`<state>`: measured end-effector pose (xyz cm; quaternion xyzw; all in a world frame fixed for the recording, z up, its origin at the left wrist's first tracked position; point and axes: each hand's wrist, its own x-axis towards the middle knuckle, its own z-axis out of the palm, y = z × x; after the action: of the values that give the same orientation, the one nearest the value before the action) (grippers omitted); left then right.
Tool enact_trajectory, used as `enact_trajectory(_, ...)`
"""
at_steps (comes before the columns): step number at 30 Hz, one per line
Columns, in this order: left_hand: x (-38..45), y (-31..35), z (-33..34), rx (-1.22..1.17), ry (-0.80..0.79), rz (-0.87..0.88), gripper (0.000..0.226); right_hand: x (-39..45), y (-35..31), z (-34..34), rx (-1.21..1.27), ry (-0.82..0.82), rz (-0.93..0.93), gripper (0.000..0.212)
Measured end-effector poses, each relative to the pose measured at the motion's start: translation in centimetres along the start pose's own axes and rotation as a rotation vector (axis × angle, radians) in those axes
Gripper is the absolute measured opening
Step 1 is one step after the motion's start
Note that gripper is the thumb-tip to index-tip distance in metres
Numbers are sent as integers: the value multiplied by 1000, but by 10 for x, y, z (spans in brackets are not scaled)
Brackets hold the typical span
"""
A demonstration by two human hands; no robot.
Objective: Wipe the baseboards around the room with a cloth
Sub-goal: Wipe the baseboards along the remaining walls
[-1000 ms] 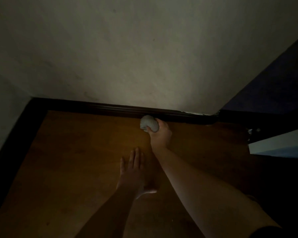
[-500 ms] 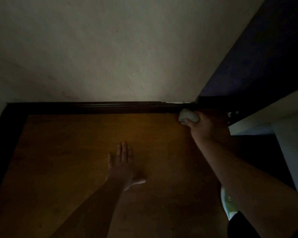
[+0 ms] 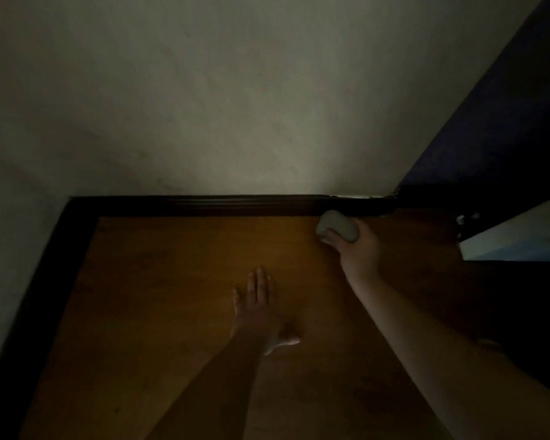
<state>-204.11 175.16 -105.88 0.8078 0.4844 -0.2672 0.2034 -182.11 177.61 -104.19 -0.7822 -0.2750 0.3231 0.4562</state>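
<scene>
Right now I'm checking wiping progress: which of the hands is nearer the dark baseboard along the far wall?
Right. The right hand holds the grey balled cloth against the dark baseboard; the left hand rests flat on the orange wooden floor, well short of it.

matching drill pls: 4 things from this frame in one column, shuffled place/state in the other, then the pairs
Things
1. cloth
2. left hand
3. baseboard
4. right hand

Place or state
A. dark strip where wall meets floor
B. flat on the wooden floor, fingers straight
C. balled up, pale grey, against the dark strip
D. gripping the balled item

Pairs: 1-C, 2-B, 3-A, 4-D
</scene>
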Motion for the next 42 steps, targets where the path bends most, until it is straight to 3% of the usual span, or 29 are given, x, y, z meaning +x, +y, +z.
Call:
enact_trajectory(7, 6, -2, 7, -22, -14, 5, 146, -16, -50, 109, -108, -45, -104, 46)
enact_trajectory(12, 7, -3, 8, -21, -16, -7, 145, -16, -57, 125, -140, -2, -115, 39)
enact_trajectory(20, 2, -4, 4, -20, -2, 5, 144, 4, -40, 76, -216, 67, -161, 40)
enact_trajectory(27, 5, -5, 5, 23, -4, -16, 145, 24, -17, -7, -194, 157, -145, 30)
enact_trajectory(33, 5, -2, 3, 47, -19, -15, 145, 47, 3, -84, -281, 238, -88, 38)
enact_trajectory(42, 4, 1, 0, 49, -11, -35, 146, 45, 8, -97, -299, 272, -64, 41)
